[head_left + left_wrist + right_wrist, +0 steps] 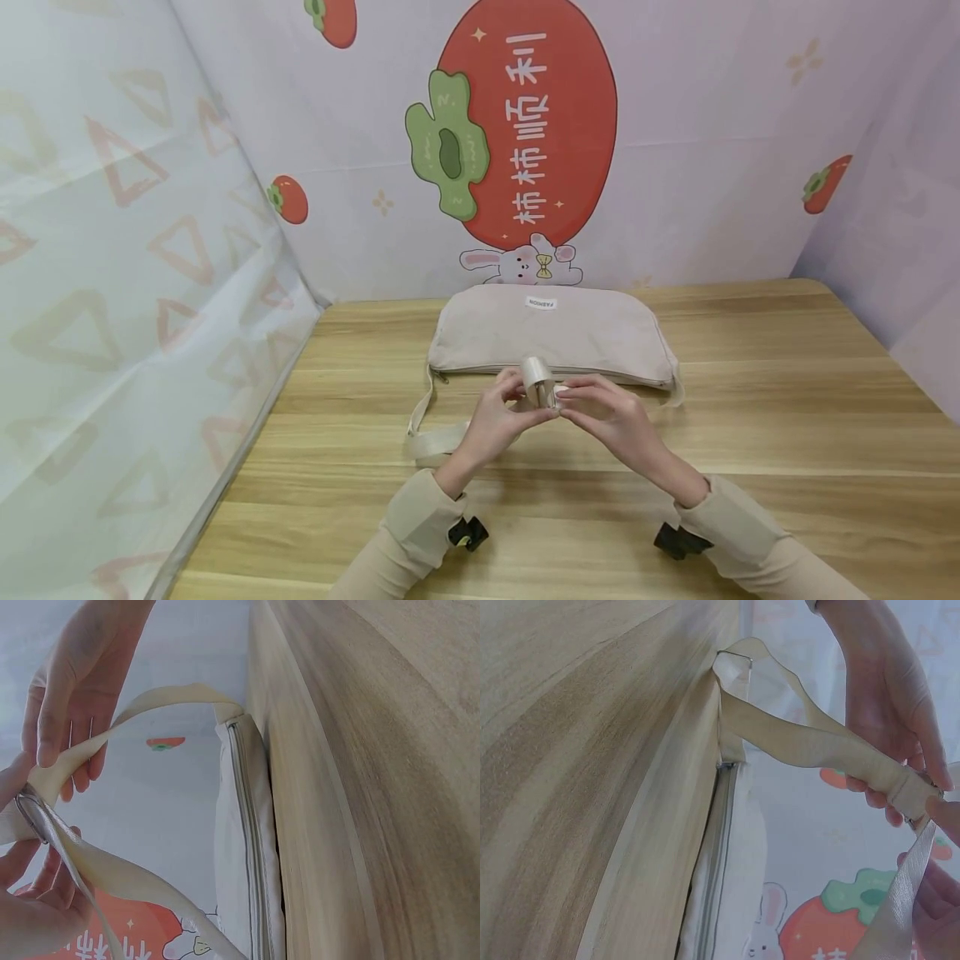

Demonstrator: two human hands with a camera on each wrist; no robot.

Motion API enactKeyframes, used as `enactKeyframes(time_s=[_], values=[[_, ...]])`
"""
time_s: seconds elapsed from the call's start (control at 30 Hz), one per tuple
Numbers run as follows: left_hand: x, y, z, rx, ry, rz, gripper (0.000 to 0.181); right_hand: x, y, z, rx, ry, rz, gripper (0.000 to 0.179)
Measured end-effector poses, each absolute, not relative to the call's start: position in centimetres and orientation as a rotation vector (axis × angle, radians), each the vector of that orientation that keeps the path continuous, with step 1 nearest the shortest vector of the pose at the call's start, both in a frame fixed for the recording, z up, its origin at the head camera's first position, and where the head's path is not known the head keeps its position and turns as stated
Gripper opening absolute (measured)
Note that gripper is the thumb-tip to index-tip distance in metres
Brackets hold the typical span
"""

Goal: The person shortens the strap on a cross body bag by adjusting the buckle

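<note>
A beige fabric shoulder bag [547, 333] lies on the table, its zipped edge facing me. In front of it both hands hold up its shoulder strap [802, 742] at a metal slider buckle [31, 814]. My left hand [495, 421] pinches the strap by the buckle from the left. From the right, my right hand [622, 421] pinches it at the same spot, fingertips close to the left ones. A strap loop stands up between the hands. Through a metal ring [735, 656] the strap joins the bag's left end. Fingers partly cover the buckle.
The wooden table [787, 417] spreads around the bag. A printed cloth backdrop [690, 167] stands behind it, and another cloth [135, 333] hangs along the left edge. A slack stretch of strap lies left of the left hand.
</note>
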State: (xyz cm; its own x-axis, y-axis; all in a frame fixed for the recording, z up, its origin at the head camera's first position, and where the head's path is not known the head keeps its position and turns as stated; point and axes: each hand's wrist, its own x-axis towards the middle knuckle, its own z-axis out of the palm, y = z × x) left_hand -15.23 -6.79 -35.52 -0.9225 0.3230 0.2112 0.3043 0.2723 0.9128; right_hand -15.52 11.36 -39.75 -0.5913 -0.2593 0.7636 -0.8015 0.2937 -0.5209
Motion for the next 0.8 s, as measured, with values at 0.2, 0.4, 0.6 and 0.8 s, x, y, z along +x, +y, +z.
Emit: enactKeyframes(time_s=[0.2,0.4,0.6,0.8], values=[[-15.4,-6.6,-35.5,0.649,2.486,1.747,0.035,-15.7,11.3,-39.9,0.985,-2.016,1.327,0.033],[-15.5,-6.6,-35.4,0.724,2.487,1.7,0.037,-15.8,11.3,-40.1,0.947,-2.049,1.317,0.029],[-15.8,-6.9,-36.0,0.752,2.444,1.668,0.041,-15.6,11.3,-40.1,0.907,-2.032,1.275,0.028],[-17.1,-7.8,-38.4,0.819,2.487,1.642,0.041,-15.6,11.3,-39.9,0.901,-2.0,1.302,0.027]])
